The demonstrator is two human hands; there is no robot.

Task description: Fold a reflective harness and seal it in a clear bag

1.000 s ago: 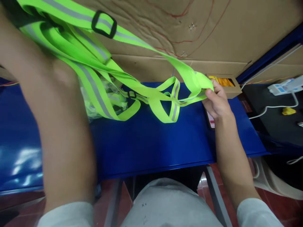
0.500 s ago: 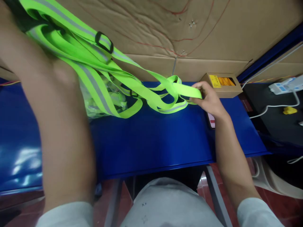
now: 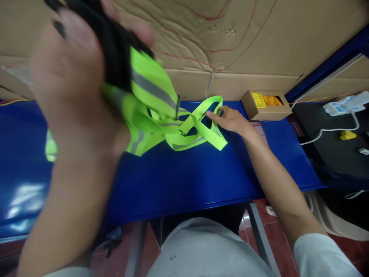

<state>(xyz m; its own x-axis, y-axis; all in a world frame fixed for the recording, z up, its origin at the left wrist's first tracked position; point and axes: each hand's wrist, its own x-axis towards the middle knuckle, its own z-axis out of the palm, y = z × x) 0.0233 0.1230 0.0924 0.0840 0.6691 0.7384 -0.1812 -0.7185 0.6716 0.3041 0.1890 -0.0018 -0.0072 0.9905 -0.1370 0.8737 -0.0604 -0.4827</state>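
Raised close to the camera at upper left, my left hand [image 3: 75, 73] is closed around the bunched black part [image 3: 115, 50] of a lime-green reflective harness. From it, wide green straps [image 3: 157, 86] with grey stripes hang down, with a dark buckle [image 3: 177, 107] seen edge-on. The lower straps lie in loose loops [image 3: 184, 144] on the blue table. At the loops' right end my right hand [image 3: 232, 120] has a strap between its thumb and fingers; the thumb stretches across it. The left fingers are blurred and partly hidden.
Behind the blue table [image 3: 184, 181] stands a brown cardboard wall [image 3: 248, 46] with red wires. A small open-windowed box [image 3: 266, 105] with orange contents sits at the back right, near a phone [image 3: 261, 132]. A power strip [image 3: 346, 104] rests on the black surface further right.
My left hand has lifted the harness's black part into view, nearer the camera. My right hand has moved slightly left, and the strap end it held now droops onto the table. The clear bag is hidden.
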